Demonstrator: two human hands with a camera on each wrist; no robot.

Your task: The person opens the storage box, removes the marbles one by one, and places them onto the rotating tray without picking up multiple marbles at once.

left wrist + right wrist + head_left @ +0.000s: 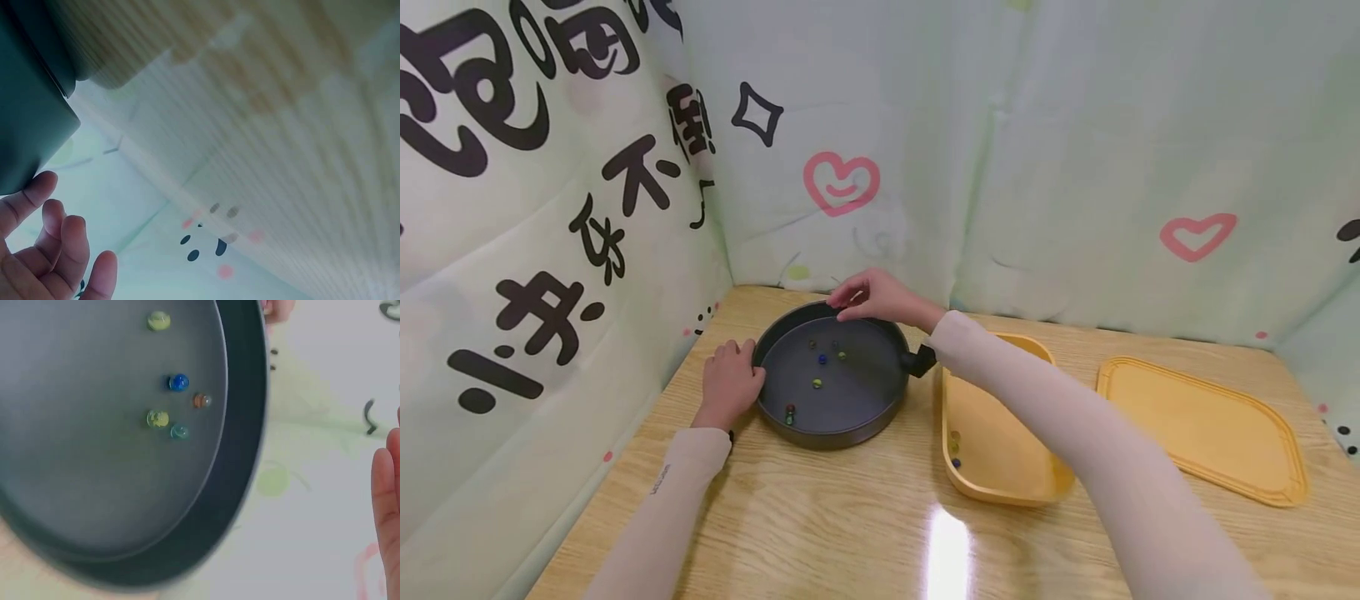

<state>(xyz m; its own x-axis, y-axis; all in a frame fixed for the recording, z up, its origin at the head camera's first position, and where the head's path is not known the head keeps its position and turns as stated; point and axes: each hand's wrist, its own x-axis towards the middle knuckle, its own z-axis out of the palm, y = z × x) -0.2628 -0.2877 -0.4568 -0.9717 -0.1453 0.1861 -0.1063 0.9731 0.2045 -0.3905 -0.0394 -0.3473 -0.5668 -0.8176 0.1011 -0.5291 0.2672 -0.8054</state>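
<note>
A dark frying pan [872, 408] stands on the wooden table with several small glass marbles on its bottom, among them a blue marble [822, 359] and a yellow marble [817, 384]. At its left rim my left hand [728, 385] holds the edge, thumb at the rim; in the left wrist view one fingertip touches the pan's outer side [31, 119]. Over the pan's far rim hovers my right hand [880, 298], fingers bent, with a gap between thumb and fingers and nothing visible in it. The right wrist view shows a teal marble [180, 431] beside a yellow one.
Right of the pan stands a yellow plastic box [992, 408], partly covered by my right sleeve; a few marbles [956, 450] lie at its left side. Farther right lies a flat yellow lid [1202, 425]. Printed curtains [1075, 150] hang behind and beside the table.
</note>
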